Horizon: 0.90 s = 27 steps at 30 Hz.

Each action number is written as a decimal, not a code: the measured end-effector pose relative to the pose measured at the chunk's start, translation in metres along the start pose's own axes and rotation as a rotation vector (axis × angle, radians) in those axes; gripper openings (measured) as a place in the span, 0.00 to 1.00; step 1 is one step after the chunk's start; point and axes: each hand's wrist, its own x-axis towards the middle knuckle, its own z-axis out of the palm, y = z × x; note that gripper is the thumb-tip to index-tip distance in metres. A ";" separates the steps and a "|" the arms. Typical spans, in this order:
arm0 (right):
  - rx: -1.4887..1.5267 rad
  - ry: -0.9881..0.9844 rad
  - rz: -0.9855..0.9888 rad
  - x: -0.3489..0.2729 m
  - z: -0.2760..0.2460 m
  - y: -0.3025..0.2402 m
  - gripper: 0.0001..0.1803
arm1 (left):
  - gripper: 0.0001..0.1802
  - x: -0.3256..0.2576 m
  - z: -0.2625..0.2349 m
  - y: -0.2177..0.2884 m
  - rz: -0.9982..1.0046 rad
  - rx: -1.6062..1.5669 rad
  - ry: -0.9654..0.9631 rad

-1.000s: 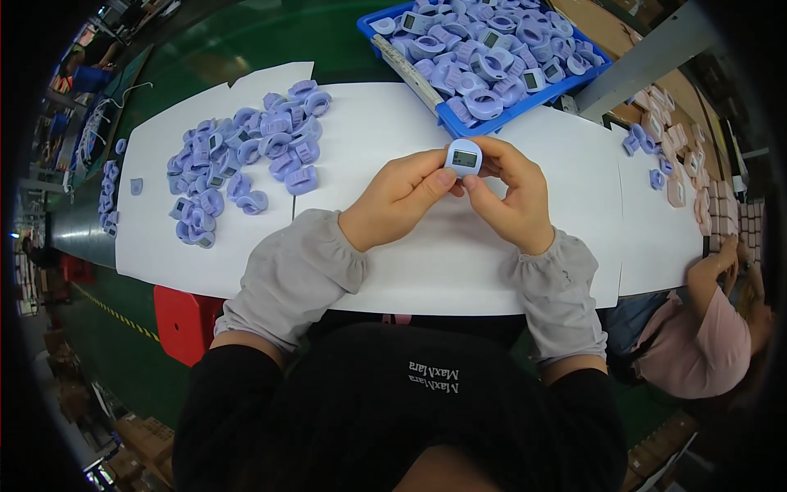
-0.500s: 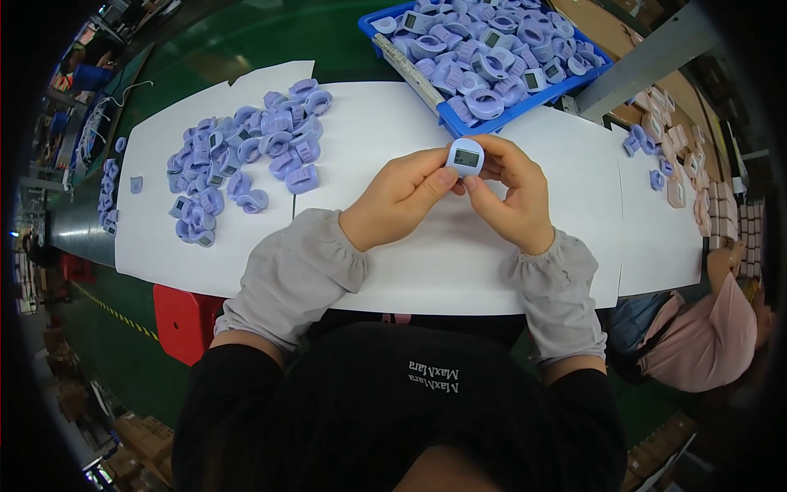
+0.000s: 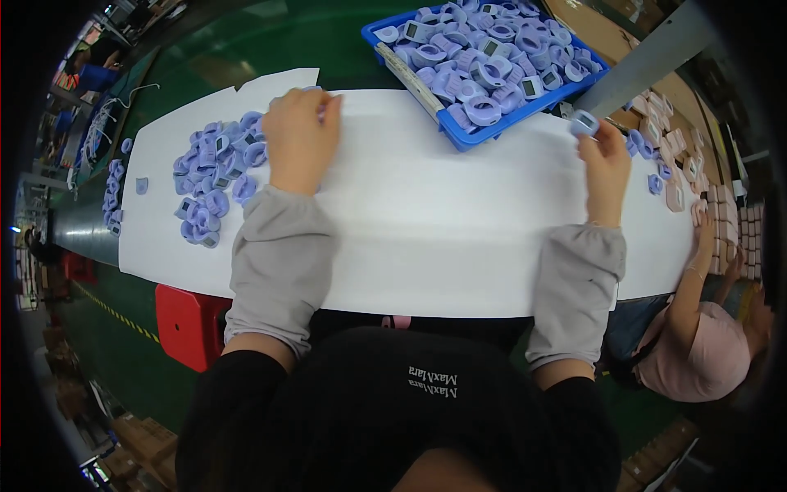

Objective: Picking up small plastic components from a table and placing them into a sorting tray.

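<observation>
While lilac devices (image 3: 482, 111) fill a blue tray (image 3: 533, 107), right grip (image 3: 606, 162) pinching another device (image 3: 584, 123), left grip (image 3: 302, 141) unclear.

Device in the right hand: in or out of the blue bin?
Out: right hand holds the lavender small-screened device outside the rim of the blue bin.

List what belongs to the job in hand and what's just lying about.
Likely in use:
small lavender plastic device with grey display, in the right hand's grip;
loose pile of similar lavender devices, at the left hand's grip;
blue rectangular plastic bin holding more.

Seemingly incidental:
red plastic stool;
grey metal post;
pale pink plastic pieces, far right.
</observation>
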 end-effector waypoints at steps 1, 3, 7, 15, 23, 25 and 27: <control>-0.084 0.083 0.045 0.007 -0.016 0.013 0.23 | 0.08 -0.001 -0.001 -0.009 0.000 0.003 0.003; -0.174 0.168 0.091 0.012 -0.031 0.022 0.25 | 0.08 -0.003 0.001 -0.017 -0.161 0.250 -0.120; -0.505 0.448 -0.064 0.007 -0.023 0.012 0.31 | 0.10 -0.001 0.002 -0.008 -0.121 0.281 -0.206; 0.013 0.005 -0.607 -0.040 0.042 -0.039 0.18 | 0.04 -0.001 0.009 -0.011 0.054 -0.026 -0.113; 0.385 -0.727 -0.295 -0.076 0.073 -0.070 0.23 | 0.12 -0.031 -0.017 0.073 -0.282 -1.570 -0.889; 0.604 -0.740 -0.209 -0.072 0.071 -0.064 0.24 | 0.13 -0.040 -0.009 0.076 -0.326 -1.676 -0.967; 0.637 -0.751 -0.199 -0.070 0.071 -0.063 0.24 | 0.12 -0.044 -0.005 0.080 -0.346 -1.929 -0.926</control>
